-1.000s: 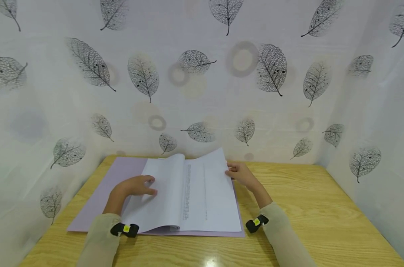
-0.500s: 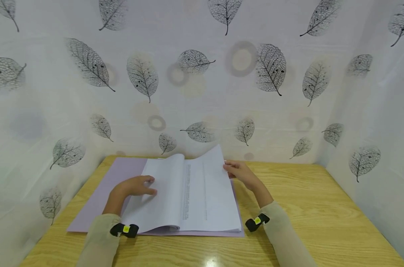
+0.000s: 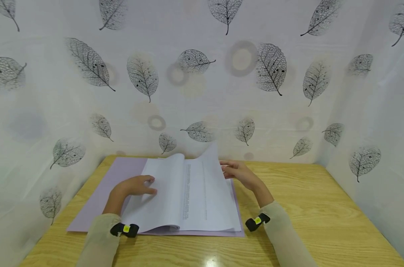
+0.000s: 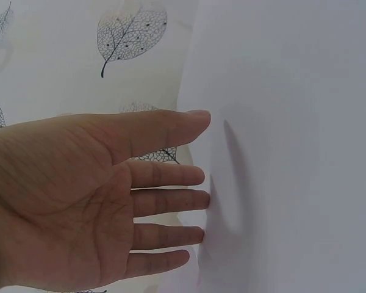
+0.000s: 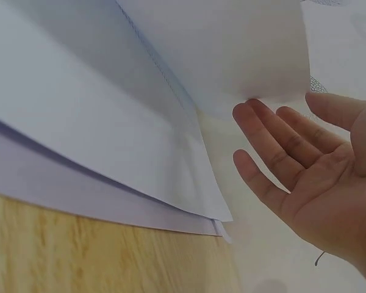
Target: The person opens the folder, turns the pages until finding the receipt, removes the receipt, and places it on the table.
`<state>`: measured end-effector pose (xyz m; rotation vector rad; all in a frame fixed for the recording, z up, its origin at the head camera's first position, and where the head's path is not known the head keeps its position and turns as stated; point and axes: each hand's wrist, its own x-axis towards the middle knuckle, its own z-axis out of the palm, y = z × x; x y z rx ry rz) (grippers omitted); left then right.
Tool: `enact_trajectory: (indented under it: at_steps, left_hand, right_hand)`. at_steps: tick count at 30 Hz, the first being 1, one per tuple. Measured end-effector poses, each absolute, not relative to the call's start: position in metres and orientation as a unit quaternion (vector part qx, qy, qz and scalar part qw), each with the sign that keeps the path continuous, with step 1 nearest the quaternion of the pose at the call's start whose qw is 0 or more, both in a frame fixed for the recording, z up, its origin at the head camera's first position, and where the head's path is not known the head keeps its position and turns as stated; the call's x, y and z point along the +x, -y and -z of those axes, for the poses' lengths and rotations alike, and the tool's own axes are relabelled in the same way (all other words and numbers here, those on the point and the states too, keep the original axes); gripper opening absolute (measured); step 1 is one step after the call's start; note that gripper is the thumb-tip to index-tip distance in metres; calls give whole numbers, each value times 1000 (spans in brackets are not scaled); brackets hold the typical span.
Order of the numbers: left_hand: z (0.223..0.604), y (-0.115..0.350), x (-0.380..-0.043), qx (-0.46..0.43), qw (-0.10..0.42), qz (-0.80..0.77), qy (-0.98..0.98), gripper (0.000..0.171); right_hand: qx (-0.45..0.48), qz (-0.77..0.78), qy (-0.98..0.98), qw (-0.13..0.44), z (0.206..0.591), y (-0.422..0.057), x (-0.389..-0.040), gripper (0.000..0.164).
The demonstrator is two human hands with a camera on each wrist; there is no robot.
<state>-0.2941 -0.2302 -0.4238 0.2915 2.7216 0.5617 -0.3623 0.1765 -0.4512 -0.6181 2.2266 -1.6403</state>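
A book with a pale purple cover [image 3: 98,202] lies spread on the wooden table, its white left-hand pages [image 3: 163,209] bulging near the spine. My left hand [image 3: 133,186] rests on those pages, and the left wrist view shows its fingers [image 4: 165,200] straight with the tips at the paper. On the right side, a page [image 3: 212,193] with columns of small print has its far corner lifted and leaning leftward. Behind that raised page is my right hand [image 3: 242,174]. Its extended fingers [image 5: 274,137] touch the page's underside in the right wrist view, with the thumb held apart.
The wooden table [image 3: 315,211] extends to the right of the book. A pale curtain [image 3: 202,100] with leaf prints stands along the back and sides. Black bands [image 3: 125,229] with small devices sit on both sleeved wrists.
The right-hand page's far corner has risen and swung left, showing more of the sheet below. My right hand has shifted slightly left, its thumb now off the page. The left hand stays put.
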Motion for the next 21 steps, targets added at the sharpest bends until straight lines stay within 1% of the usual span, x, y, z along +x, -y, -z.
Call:
enact_trajectory:
  at_steps: [9, 21]
  left_hand:
    - [424, 230, -294, 102, 175, -198, -959, 70]
    - [424, 230, -295, 105, 173, -202, -958, 68]
  right_hand:
    - [-235, 552, -781, 173, 451, -174, -360, 49]
    - [-244, 542, -779, 200, 453, -170, -360, 58]
